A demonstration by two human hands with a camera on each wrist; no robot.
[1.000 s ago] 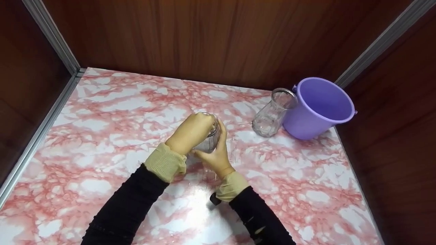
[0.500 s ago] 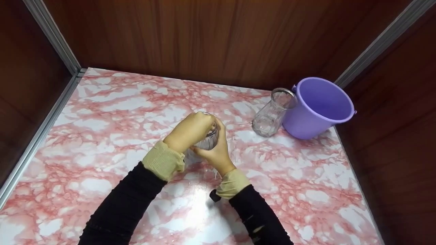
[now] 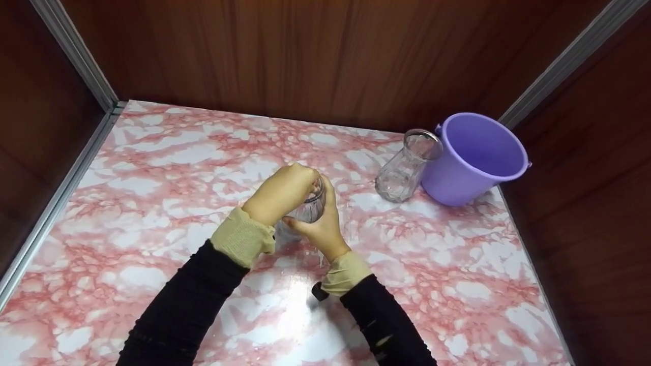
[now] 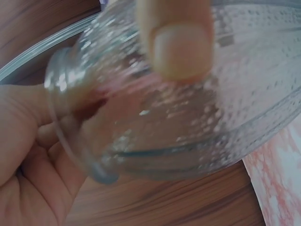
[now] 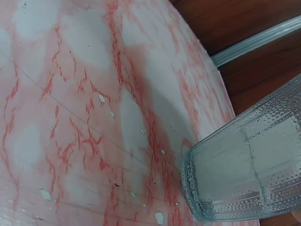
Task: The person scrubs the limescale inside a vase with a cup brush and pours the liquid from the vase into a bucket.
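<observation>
In the head view my right hand (image 3: 328, 231) grips a clear glass vase (image 3: 311, 211) around its body, thumb on the near side and fingers round the far side. My left hand (image 3: 279, 192) bends over the vase's mouth from the left, with fingers reaching inside. The left wrist view shows the vase (image 4: 254, 89) with its flared rim and dotted texture, the right thumb (image 4: 181, 49) pressing its side, and the left hand (image 4: 40, 165) at the rim. I cannot tell whether the inserted fingers hold anything. The thick vase base shows in the right wrist view.
A second glass vase (image 3: 399, 178) stands at the back right, beside a purple bucket (image 3: 452, 178). The table (image 3: 152, 274) has a red and white marbled top. Brown wood-grain panels (image 3: 229, 56) with metal edging enclose it at the back and both sides.
My left hand and forearm have shifted slightly to the left, with the fingers still in the vase's mouth. My right hand keeps its grip. The other vase and the bucket stay in place.
</observation>
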